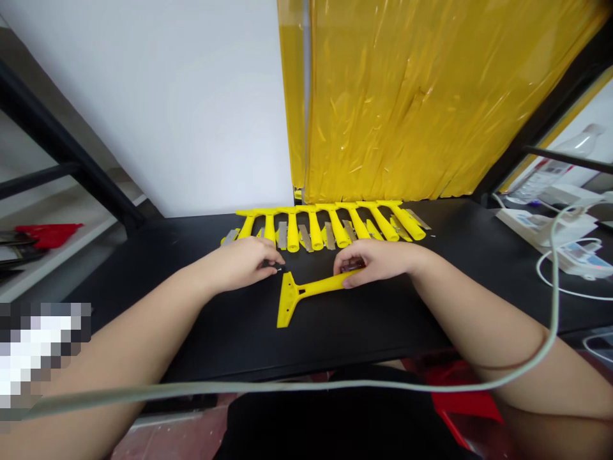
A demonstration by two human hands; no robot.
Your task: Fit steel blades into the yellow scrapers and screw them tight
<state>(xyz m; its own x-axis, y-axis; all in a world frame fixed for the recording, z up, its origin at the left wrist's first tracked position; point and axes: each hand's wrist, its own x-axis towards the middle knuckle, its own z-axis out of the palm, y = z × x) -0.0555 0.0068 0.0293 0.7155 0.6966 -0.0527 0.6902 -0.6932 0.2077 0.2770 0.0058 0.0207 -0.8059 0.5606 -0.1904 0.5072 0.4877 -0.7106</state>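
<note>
A yellow scraper (318, 287) lies across the black tabletop, its wide head to the left with small holes in it. My right hand (378, 260) is closed around the end of its handle, thumb on the near side. Something dark and reddish shows under those curled fingers; its kind is unclear. My left hand (246, 263) is pinched closed just above the scraper's head, with a tiny dark and shiny piece at the fingertips, too small to name. Behind both hands stretches a row of yellow scrapers (316, 231), with flat metal blades (282, 235) between their handles.
A pale cable (335, 385) crosses in front of me and loops up at right. White devices (541, 227) and a plastic bottle (550, 169) stand at the right. Yellow plastic sheeting (407, 96) and a white panel (191, 108) back the black table (230, 342).
</note>
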